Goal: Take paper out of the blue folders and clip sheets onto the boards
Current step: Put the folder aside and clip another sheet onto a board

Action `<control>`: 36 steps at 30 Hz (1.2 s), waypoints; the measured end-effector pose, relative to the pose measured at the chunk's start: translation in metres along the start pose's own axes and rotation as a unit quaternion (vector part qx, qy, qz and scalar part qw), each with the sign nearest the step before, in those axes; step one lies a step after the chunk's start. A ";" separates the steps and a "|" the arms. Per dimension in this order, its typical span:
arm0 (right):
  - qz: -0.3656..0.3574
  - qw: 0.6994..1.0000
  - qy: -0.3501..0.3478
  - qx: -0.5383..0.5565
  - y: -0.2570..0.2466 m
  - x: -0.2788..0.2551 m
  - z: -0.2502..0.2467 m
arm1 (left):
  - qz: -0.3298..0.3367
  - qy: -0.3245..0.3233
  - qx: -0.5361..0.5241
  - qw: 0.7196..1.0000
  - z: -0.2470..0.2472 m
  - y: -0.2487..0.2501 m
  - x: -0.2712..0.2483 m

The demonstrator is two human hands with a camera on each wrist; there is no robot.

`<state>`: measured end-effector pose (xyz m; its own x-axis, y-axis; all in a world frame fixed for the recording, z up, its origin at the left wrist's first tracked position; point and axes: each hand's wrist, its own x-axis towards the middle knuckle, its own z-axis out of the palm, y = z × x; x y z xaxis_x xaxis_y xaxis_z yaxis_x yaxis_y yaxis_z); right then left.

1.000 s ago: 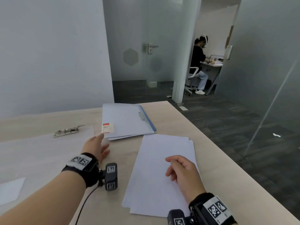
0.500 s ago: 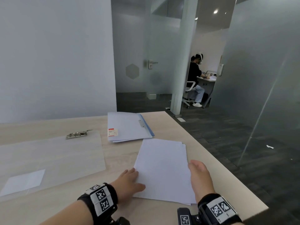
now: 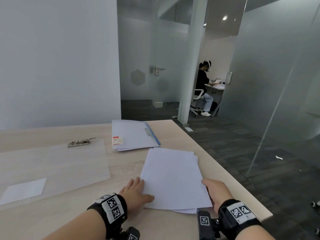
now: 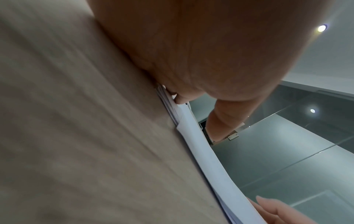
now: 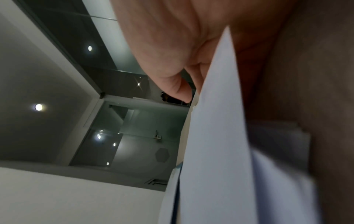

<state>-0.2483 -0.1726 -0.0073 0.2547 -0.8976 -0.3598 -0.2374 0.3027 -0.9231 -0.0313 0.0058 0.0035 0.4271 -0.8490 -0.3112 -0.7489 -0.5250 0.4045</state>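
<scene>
A stack of white paper [image 3: 171, 175] lies on the wooden table [image 3: 174, 130] in front of me, its sheets slightly fanned. My left hand [image 3: 141, 189] pinches the stack's near left edge: thumb on top, fingertips [image 4: 177, 99] curled in at the sheets' edge. My right hand [image 3: 213, 187] grips the right edge, and the top sheets rise into the crook of its thumb [image 5: 178, 89]. Behind the stack lies the blue folder [image 3: 133, 135] with a metal fastener and a red-and-white label. At left lies a clear clipboard [image 3: 52, 163] with its metal clip [image 3: 79, 142].
A white slip [image 3: 24, 188] lies at the clear board's near corner. The table's right edge [image 3: 230, 172] runs close to my right hand. Beyond are glass partitions, and a person [image 3: 203, 87] sits at a desk in another room.
My left hand came back from near the folder to the stack's left edge. My right hand slid from the top of the stack to its right edge. My view tilted upward.
</scene>
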 end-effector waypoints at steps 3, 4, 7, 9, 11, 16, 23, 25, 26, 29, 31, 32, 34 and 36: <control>0.002 1.000 -0.005 -0.023 -0.001 0.003 0.000 | -0.006 -0.020 0.009 1.000 0.002 -0.003 0.003; 0.008 1.000 -0.009 -0.029 -0.002 0.003 0.001 | -0.006 -0.022 0.007 1.000 0.003 -0.004 0.004; 0.013 0.999 -0.016 -0.041 -0.002 0.002 0.002 | -0.003 -0.018 -0.009 1.000 0.005 -0.008 0.007; 0.011 0.999 -0.019 -0.044 -0.002 0.003 0.003 | -0.004 -0.013 -0.010 1.000 0.007 -0.010 0.010; 0.006 0.999 -0.016 -0.045 0.000 0.005 0.004 | -0.004 -0.018 0.002 1.000 0.008 -0.011 0.011; -0.004 0.999 -0.017 -0.050 0.001 0.006 0.004 | -0.003 -0.030 0.003 1.000 0.007 -0.009 0.009; -0.032 0.995 -0.002 -0.089 0.007 0.014 0.004 | -0.006 -0.044 0.025 0.999 0.006 -0.009 0.009; -0.036 0.995 0.001 -0.093 0.007 0.012 0.003 | -0.008 -0.045 0.019 0.999 0.006 -0.009 0.007; -0.034 0.995 0.003 -0.093 0.008 0.011 0.001 | -0.011 -0.039 0.005 0.999 0.006 -0.009 0.007; -0.045 0.995 0.016 -0.084 0.009 0.008 0.000 | -0.019 -0.019 -0.012 1.000 0.008 -0.009 0.009; -0.057 0.995 0.031 -0.074 0.011 0.007 0.002 | -0.021 -0.016 -0.004 1.000 0.009 -0.009 0.011; -0.061 0.995 0.036 -0.072 0.012 0.006 0.003 | -0.020 -0.017 0.003 1.000 0.009 -0.010 0.012; -0.071 0.994 0.040 -0.069 0.014 0.005 0.005 | -0.016 -0.026 0.011 0.999 0.009 -0.010 0.012; -0.075 0.994 0.038 -0.065 0.015 0.005 0.005 | -0.014 -0.034 0.009 0.999 0.008 -0.010 0.011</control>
<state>-0.2459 -0.1709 -0.0232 0.2269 -0.9523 -0.2043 -0.3234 0.1242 -0.9381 -0.0229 0.0020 -0.0116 0.4131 -0.8272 -0.3810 -0.7465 -0.5472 0.3786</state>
